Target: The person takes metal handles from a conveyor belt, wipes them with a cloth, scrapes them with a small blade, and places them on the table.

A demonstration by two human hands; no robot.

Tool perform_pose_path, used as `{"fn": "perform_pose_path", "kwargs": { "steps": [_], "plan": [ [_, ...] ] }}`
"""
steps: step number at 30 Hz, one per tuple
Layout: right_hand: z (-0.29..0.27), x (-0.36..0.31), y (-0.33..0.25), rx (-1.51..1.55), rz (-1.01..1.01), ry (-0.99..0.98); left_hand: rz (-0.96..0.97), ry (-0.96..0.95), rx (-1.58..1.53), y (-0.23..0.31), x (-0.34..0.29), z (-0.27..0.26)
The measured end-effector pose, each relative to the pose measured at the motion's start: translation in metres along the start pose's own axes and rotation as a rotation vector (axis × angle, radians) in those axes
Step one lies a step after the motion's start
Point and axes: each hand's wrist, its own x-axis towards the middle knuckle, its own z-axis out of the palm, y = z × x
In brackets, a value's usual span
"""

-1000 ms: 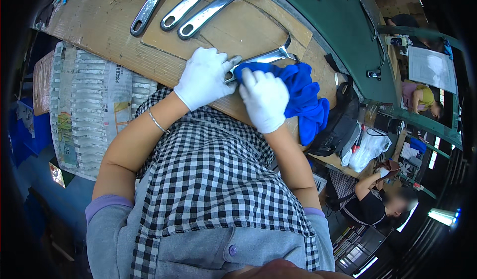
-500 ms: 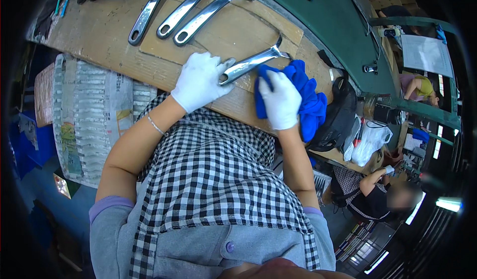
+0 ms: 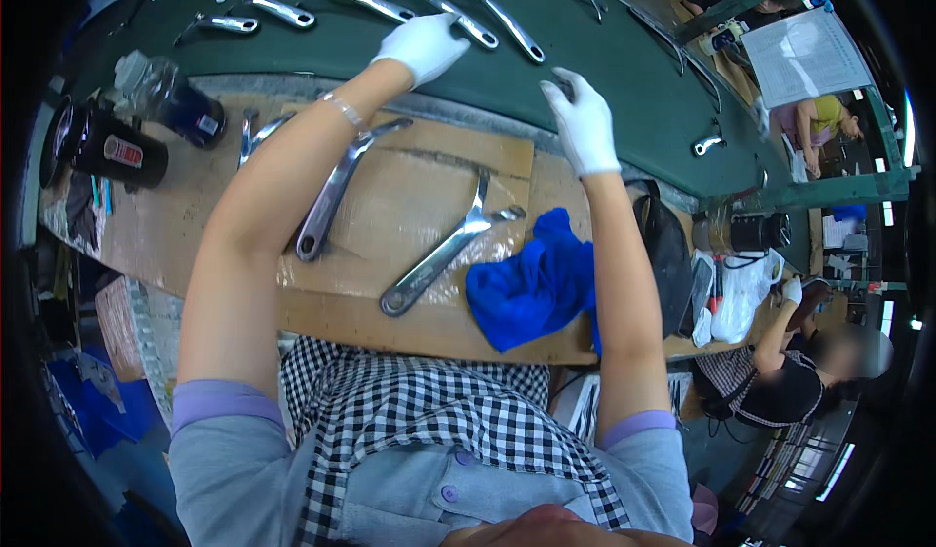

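My left hand (image 3: pixel 424 48), in a white glove, reaches over the green surface. Its fingertips are at a chrome wrench (image 3: pixel 476 32) with a hole in its handle; whether they grip it is hidden. Just beside lies another wrench (image 3: pixel 507 25). My right hand (image 3: pixel 585 126), also gloved, hovers near the green surface's close edge, fingers loosely bent and apart, holding nothing. Nearer to me, a forked wrench (image 3: pixel 439 259) rests on the cardboard (image 3: pixel 390 191), left of a crumpled blue cloth (image 3: pixel 536 279). Another wrench (image 3: pixel 331 196) lies partly under my left forearm.
More wrenches, such as one at the left (image 3: pixel 283 11), lie along the green surface (image 3: pixel 322 50). A clear bottle (image 3: pixel 171 98) and a black mug (image 3: pixel 107 147) stand at left. On the right are a black bag (image 3: pixel 668 264) and a white plastic bag (image 3: pixel 746 298). Co-workers sit beyond.
Both hands have moved forward, away from the wrench and blue cloth they were on. That wrench now lies on the cardboard. The view has shifted to show more of the green surface.
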Motion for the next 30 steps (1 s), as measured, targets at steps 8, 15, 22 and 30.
{"fn": "perform_pose_path", "kwargs": {
  "steps": [8,15,22,30],
  "plan": [
    [0.073,0.125,0.037,-0.363,0.069,-0.105,-0.118,-0.121,0.183,0.009,0.075,0.042],
    [0.061,0.081,-0.006,-0.106,0.216,-0.376,0.042,0.107,0.042,-0.041,0.056,0.005],
    [0.04,-0.063,-0.056,0.575,0.309,-0.375,-0.331,-0.05,-0.346,-0.136,0.085,-0.015],
    [0.039,-0.149,-0.071,0.4,0.072,-0.46,-0.357,-0.089,-0.741,-0.128,0.062,-0.023]
  ]
}}
